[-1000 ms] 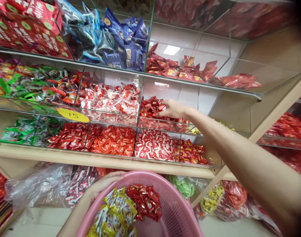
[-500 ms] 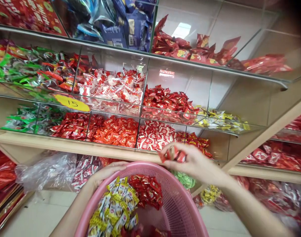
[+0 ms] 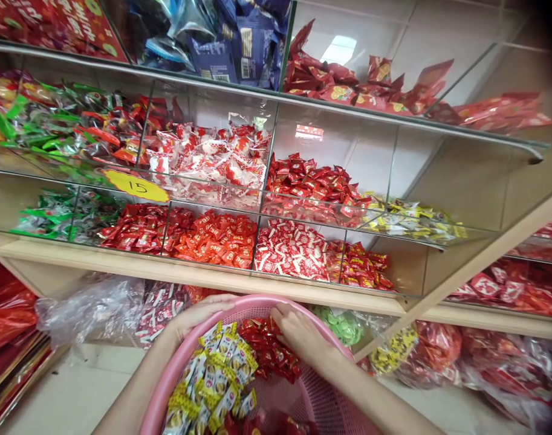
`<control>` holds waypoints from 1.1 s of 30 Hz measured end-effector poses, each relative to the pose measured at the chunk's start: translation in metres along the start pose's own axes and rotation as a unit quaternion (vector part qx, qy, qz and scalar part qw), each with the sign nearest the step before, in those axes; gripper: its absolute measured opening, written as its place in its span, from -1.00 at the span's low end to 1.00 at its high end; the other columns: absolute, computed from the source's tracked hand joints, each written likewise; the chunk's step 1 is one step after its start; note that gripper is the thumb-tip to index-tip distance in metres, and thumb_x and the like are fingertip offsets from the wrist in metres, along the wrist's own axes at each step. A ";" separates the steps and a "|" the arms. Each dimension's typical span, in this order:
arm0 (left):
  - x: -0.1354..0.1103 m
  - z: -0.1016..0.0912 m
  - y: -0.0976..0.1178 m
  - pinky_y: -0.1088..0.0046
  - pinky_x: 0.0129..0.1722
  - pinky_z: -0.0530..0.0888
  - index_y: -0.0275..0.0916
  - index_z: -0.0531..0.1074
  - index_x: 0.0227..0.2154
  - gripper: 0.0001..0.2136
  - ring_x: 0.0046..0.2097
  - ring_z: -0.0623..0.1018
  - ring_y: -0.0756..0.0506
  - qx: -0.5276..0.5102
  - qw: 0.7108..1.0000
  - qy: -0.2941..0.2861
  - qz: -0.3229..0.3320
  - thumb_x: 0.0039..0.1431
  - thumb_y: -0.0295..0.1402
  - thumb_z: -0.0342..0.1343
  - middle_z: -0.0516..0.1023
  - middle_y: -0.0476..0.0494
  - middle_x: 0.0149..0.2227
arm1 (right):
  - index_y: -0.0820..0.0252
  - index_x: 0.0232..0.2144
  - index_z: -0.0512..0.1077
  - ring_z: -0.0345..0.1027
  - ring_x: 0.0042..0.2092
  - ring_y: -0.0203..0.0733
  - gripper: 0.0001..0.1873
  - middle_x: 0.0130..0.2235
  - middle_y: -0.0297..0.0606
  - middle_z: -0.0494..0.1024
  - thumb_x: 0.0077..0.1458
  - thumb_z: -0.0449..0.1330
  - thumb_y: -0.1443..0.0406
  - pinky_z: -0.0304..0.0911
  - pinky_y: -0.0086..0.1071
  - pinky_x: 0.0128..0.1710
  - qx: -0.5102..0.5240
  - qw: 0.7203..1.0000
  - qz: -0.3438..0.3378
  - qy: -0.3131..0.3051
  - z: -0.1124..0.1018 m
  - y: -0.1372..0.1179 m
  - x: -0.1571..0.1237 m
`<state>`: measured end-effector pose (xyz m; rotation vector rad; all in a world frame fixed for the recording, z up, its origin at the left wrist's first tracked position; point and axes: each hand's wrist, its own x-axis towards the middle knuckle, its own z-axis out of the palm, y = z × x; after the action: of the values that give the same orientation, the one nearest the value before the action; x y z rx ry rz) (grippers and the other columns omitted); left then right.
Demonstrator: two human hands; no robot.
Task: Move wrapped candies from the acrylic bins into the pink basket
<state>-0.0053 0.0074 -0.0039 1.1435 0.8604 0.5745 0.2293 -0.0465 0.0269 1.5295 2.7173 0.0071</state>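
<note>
Red sweets: a pile (image 3: 282, 365) in the far part of the basket (image 3: 158, 396), under and beside the right hand (image 3: 297, 331); more red wrappers lie nearer, cut off by the bottom edge of the view.
Yellow sweets: yellow-and-white packets (image 3: 216, 380) heaped along the basket's left side, touching the red pile.
Basket: pink, round, with perforated walls; it stands in front of the shelves, its near part out of view.
Right grip: fingers curled down over the red pile, the wrist crossing the basket's right rim; I cannot tell whether they are clamped on any sweets, since the fingertips are hidden.
Left grip: the left hand (image 3: 202, 317) is clamped on the basket's far left rim, fingers laid along it.
Middle shelf: red twists (image 3: 314, 181) right of centre; yellow packs (image 3: 416, 220) to their right; white-and-red candies (image 3: 212, 154) to their left; a yellow tag (image 3: 136, 185), marked 15, on the front edge.
Lower shelf: orange-red packets (image 3: 221, 238) just left of red-and-white pieces (image 3: 291, 251); green wrappers (image 3: 49, 211) farther left.
Upper shelf: blue bags (image 3: 239, 54) beside red bags (image 3: 339, 78).
Below: a clear plastic bag (image 3: 94, 311) to the left; a green bag (image 3: 343, 326) just behind the basket.
</note>
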 end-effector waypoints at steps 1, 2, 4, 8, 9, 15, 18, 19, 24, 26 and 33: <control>0.000 0.000 0.000 0.45 -0.18 0.33 -0.24 0.39 -0.12 -0.63 -0.19 0.44 -0.11 0.003 1.000 0.002 0.001 -0.03 -0.27 0.12 0.50 -0.10 -0.19 | 0.22 -0.28 0.29 0.32 -0.22 -0.09 -0.76 -0.21 -0.16 0.37 -0.06 0.03 0.49 0.26 -0.33 -0.34 -0.008 1.000 0.003 0.002 0.001 0.000 0.001; 0.000 0.000 0.000 0.45 -0.18 0.33 -0.24 0.39 -0.12 -0.63 -0.19 0.45 -0.11 0.005 1.000 0.002 0.002 -0.03 -0.27 0.12 0.50 -0.09 -0.19 | 0.21 -0.28 0.29 0.32 -0.24 -0.11 -0.75 -0.20 -0.16 0.36 -0.06 0.01 0.50 0.26 -0.34 -0.36 -0.009 1.000 0.006 0.003 0.003 0.000 0.002; -0.001 0.000 0.001 0.44 -0.19 0.34 -0.25 0.38 -0.10 -0.62 -0.20 0.45 -0.11 0.008 1.000 0.002 0.001 -0.03 -0.27 0.12 0.50 -0.09 -0.20 | 0.21 -0.28 0.28 0.32 -0.26 -0.14 -0.75 -0.18 -0.16 0.33 -0.07 0.03 0.49 0.25 -0.36 -0.36 0.009 1.000 0.008 0.008 0.004 0.003 0.001; -0.001 0.000 0.002 0.42 -0.15 0.35 -0.25 0.38 -0.11 -0.60 -0.15 0.44 -0.13 0.026 0.999 0.019 0.005 -0.06 -0.26 0.13 0.49 -0.10 -0.17 | 0.19 -0.26 0.26 0.29 -0.23 -0.16 -0.72 -0.18 -0.19 0.29 -0.11 0.10 0.46 0.23 -0.37 -0.28 0.088 0.995 0.000 0.037 0.000 0.015 -0.006; -0.001 0.000 0.002 0.42 -0.13 0.34 -0.25 0.39 -0.11 -0.61 -0.13 0.44 -0.14 0.029 0.999 0.025 0.006 -0.06 -0.26 0.14 0.49 -0.09 -0.15 | 0.19 -0.25 0.25 0.28 -0.21 -0.17 -0.71 -0.18 -0.20 0.29 -0.10 0.10 0.46 0.22 -0.37 -0.25 0.106 0.993 -0.002 0.046 -0.001 0.018 -0.008; -0.001 -0.001 0.001 0.41 -0.04 0.30 -0.23 0.41 -0.14 -0.61 -0.05 0.40 -0.15 0.026 0.998 0.056 0.003 -0.11 -0.26 0.17 0.45 -0.09 -0.09 | 0.19 -0.18 0.24 0.22 -0.12 -0.15 -0.65 -0.14 -0.17 0.30 -0.10 0.10 0.45 0.16 -0.33 -0.17 0.191 0.980 -0.026 0.048 0.006 0.025 -0.023; -0.002 0.000 0.002 0.43 -0.05 0.30 -0.22 0.43 -0.16 -0.62 -0.06 0.41 -0.14 0.039 0.998 0.055 0.005 -0.11 -0.26 0.17 0.46 -0.08 -0.10 | 0.20 -0.18 0.24 0.23 -0.13 -0.15 -0.69 -0.15 -0.18 0.32 -0.06 0.09 0.40 0.17 -0.32 -0.18 0.219 0.975 -0.025 0.039 0.013 0.021 -0.029; -0.002 0.001 0.002 0.43 -0.06 0.30 -0.22 0.43 -0.16 -0.63 -0.07 0.41 -0.14 0.041 0.998 0.049 0.006 -0.10 -0.26 0.17 0.47 -0.08 -0.11 | 0.19 -0.19 0.25 0.23 -0.15 -0.15 -0.71 -0.17 -0.19 0.34 -0.04 0.10 0.37 0.17 -0.32 -0.19 0.232 0.972 -0.024 0.036 0.014 0.019 -0.030; -0.001 0.000 0.002 0.46 -0.12 0.33 -0.20 0.42 -0.15 -0.64 -0.12 0.44 -0.12 0.040 0.999 0.028 0.010 -0.07 -0.26 0.15 0.49 -0.06 -0.14 | 0.17 -0.21 0.29 0.24 -0.14 -0.14 -0.69 -0.18 -0.22 0.37 -0.05 0.17 0.24 0.16 -0.33 -0.16 0.273 0.961 -0.018 0.030 0.020 0.015 -0.027; 0.000 -0.001 0.001 0.46 -0.12 0.32 -0.21 0.42 -0.15 -0.64 -0.12 0.43 -0.12 0.045 0.999 0.021 0.014 -0.07 -0.26 0.14 0.49 -0.08 -0.15 | 0.17 -0.22 0.29 0.24 -0.13 -0.14 -0.70 -0.17 -0.21 0.37 -0.05 0.17 0.23 0.16 -0.33 -0.16 0.268 0.963 -0.015 0.023 0.023 0.012 -0.024; 0.000 0.000 -0.001 0.46 -0.16 0.32 -0.25 0.40 -0.12 -0.63 -0.16 0.44 -0.11 0.029 0.999 0.012 0.012 -0.03 -0.26 0.11 0.50 -0.11 -0.19 | 0.20 -0.29 0.27 0.27 -0.17 -0.13 -0.78 -0.16 -0.17 0.35 -0.06 0.16 0.33 0.19 -0.34 -0.24 0.197 0.980 0.004 -0.016 0.031 0.000 -0.020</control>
<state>-0.0056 0.0073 -0.0048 1.2041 0.8893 0.5869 0.2399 -0.0638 -0.0042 1.6018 2.8077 -0.5848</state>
